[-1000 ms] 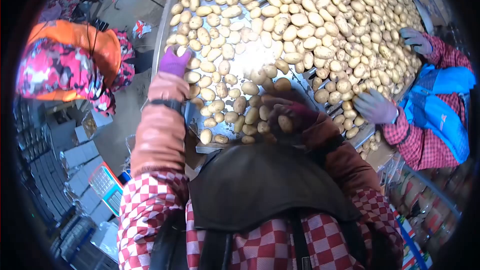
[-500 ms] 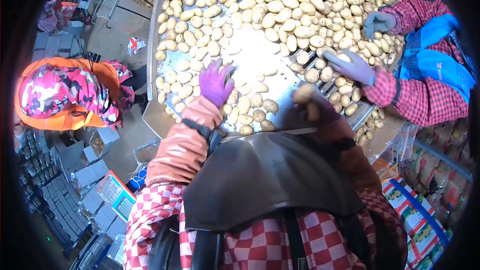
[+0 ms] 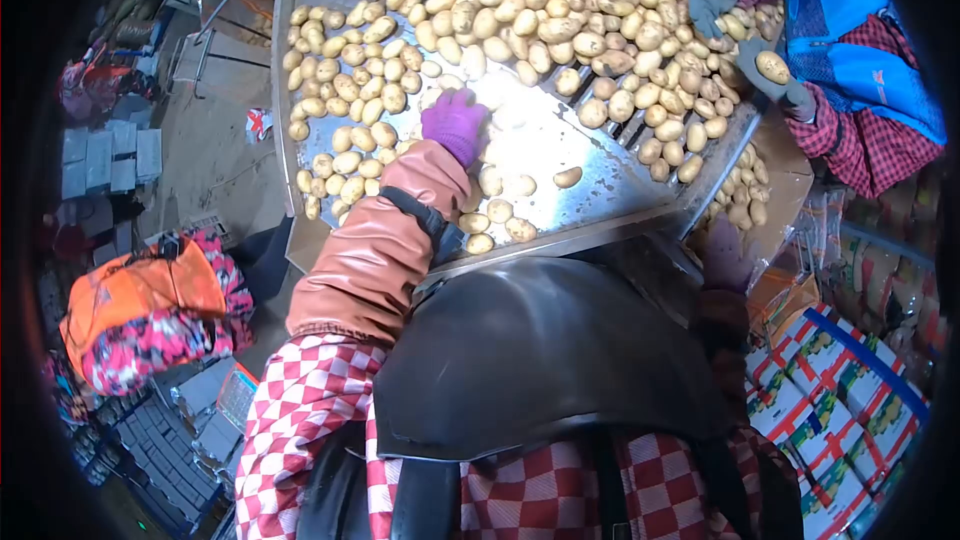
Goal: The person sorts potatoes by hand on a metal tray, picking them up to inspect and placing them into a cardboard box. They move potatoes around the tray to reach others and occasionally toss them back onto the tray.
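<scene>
My left hand (image 3: 455, 127), in a purple glove, reaches onto the metal sorting table (image 3: 600, 202) beside loose potatoes (image 3: 345, 165). Its fingers are bent and slightly apart; strong glare and the hand itself hide what lies underneath. Beyond the table's near right edge is my right hand (image 3: 729, 255), also gloved and in shadow. Its fingers look stretched out, and no potato shows in it. A few potatoes (image 3: 500, 210) lie near the table's front rim, and a lone potato (image 3: 567, 177) sits on the bare metal.
A large potato heap (image 3: 560, 0) covers the far side. At the right, a co-worker's gloved hand (image 3: 775, 80) holds a potato; their other hand (image 3: 715, 2) is over the heap. Printed cartons (image 3: 830, 410) stand lower right. Another person in an orange vest (image 3: 150, 285) is at left.
My right hand has moved right, off the table, and the potatoes it held are gone from it. My left hand is farther in. Fewer potatoes lie before me. The co-worker's nearer hand has lifted a potato.
</scene>
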`<state>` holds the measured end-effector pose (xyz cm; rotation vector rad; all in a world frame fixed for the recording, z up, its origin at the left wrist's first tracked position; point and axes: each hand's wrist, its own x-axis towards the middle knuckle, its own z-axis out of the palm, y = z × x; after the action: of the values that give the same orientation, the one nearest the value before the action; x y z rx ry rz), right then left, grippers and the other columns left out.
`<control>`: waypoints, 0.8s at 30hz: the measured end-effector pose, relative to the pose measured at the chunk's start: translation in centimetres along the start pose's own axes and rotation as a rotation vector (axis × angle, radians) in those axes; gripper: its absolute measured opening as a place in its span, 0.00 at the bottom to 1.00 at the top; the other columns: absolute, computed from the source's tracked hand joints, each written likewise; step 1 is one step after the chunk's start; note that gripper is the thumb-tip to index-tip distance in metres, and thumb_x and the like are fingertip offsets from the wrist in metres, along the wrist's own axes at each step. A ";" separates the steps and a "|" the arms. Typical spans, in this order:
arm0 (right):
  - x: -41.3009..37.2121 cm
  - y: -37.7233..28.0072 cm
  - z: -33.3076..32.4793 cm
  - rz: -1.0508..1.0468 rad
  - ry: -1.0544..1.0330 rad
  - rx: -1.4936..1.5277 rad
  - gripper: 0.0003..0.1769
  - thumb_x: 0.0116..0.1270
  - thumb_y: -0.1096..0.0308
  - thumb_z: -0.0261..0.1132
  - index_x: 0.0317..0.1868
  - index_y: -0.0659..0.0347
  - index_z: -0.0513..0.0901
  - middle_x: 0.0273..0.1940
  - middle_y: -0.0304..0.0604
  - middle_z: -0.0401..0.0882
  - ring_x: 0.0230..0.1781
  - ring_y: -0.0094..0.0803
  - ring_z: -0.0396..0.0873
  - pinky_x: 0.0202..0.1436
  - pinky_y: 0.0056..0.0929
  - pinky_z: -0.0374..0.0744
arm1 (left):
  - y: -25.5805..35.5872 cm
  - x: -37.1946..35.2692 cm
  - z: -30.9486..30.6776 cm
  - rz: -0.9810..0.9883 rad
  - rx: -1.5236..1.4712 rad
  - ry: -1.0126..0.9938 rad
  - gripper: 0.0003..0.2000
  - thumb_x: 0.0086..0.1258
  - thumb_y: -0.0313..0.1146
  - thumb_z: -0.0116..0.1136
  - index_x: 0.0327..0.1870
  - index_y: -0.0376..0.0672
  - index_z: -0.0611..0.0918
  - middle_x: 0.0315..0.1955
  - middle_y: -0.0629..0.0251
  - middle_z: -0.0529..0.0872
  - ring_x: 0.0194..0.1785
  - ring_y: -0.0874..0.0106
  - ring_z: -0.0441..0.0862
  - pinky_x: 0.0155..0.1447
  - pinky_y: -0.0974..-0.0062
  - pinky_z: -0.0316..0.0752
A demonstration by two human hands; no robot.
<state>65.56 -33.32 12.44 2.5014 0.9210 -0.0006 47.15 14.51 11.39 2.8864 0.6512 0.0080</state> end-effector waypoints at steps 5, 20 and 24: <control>1.2 -4.3 -4.8 -0.061 -0.033 0.622 0.29 0.68 0.61 0.59 0.68 0.58 0.66 0.66 0.47 0.69 0.67 0.42 0.68 0.69 0.49 0.65 | 0.7 -0.6 1.5 -0.094 0.105 -0.193 0.22 0.48 0.42 0.70 0.47 0.54 0.82 0.52 0.59 0.76 0.57 0.54 0.73 0.51 0.52 0.76; 8.2 -21.7 -12.3 -0.001 -1.496 2.796 0.35 0.74 0.42 0.50 0.72 0.54 0.59 0.66 0.50 0.65 0.65 0.50 0.70 0.64 0.52 0.74 | 8.1 -4.6 -6.2 -0.139 -0.737 -0.313 0.27 0.52 0.45 0.72 0.52 0.39 0.82 0.47 0.51 0.83 0.52 0.59 0.82 0.56 0.67 0.77; 7.9 -24.2 -7.5 -0.387 -0.981 2.519 0.26 0.76 0.53 0.49 0.68 0.55 0.68 0.59 0.48 0.75 0.52 0.42 0.80 0.40 0.27 0.83 | 6.5 -7.2 -3.4 -0.055 -1.064 -0.371 0.35 0.67 0.41 0.62 0.72 0.39 0.63 0.66 0.51 0.71 0.65 0.65 0.73 0.68 0.70 0.68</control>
<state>55.69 -9.24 7.45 -0.7980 -0.2535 1.4877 43.27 6.29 16.13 1.7807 0.4470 -0.1398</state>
